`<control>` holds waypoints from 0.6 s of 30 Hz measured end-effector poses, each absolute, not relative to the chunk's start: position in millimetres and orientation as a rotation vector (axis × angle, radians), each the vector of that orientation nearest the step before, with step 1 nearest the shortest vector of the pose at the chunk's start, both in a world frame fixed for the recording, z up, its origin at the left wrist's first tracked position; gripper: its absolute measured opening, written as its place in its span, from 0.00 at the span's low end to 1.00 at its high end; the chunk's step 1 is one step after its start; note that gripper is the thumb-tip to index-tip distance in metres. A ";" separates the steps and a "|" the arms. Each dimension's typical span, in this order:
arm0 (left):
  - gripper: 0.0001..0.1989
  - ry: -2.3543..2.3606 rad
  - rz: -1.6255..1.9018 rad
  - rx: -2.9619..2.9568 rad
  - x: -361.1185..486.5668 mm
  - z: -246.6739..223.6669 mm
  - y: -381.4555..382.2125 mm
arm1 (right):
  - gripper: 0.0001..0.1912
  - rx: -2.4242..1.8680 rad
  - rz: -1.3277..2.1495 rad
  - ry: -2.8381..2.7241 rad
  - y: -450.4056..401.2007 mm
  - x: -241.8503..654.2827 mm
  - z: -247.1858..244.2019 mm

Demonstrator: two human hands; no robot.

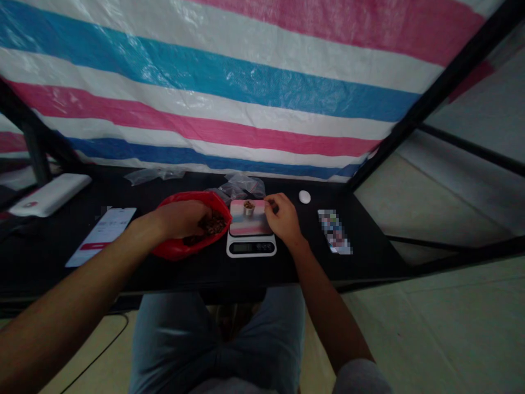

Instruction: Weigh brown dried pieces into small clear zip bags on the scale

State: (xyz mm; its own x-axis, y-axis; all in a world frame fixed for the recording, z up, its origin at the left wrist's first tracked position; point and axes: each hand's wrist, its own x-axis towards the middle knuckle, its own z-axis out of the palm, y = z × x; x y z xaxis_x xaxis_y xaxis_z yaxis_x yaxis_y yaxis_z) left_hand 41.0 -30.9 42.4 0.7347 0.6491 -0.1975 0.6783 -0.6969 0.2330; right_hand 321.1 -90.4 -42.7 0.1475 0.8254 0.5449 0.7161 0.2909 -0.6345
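My left hand [182, 219] reaches into the mouth of a red bag [176, 249] that lies on the black table [205, 276]. Its fingers are hidden among brown pieces [213, 225] inside the bag. To the right stands a white digital kitchen scale [251, 248] with a glossy platform. A small metal cup [249, 208] on that platform holds brown pieces. My right hand [284, 219] is just right of the cup, above the platform's corner, pinching something small and brown between its fingertips.
A phone [100, 236] with a lit screen lies left of the bag, and a white power bank [49, 195] lies farther left. Clear plastic bags [241, 187] sit behind the scale. A white egg-shaped object [304, 197] and a blurred flat packet [334, 231] lie to the right.
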 end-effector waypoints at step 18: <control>0.12 1.076 -0.331 2.636 36.7 29.0 -27.5 | 0.08 -1.593 0.112 -1.676 -191.7 335.9 -54.9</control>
State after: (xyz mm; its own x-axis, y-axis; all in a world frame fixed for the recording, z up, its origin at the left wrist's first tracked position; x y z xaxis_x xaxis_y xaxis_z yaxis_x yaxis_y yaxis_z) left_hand 36.7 -27.5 29.0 0.6974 0.6458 -0.3108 0.7087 -0.6859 0.1651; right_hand 335.9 -191.7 -54.9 0.1171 0.8712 0.4767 0.7999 0.2018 -0.5652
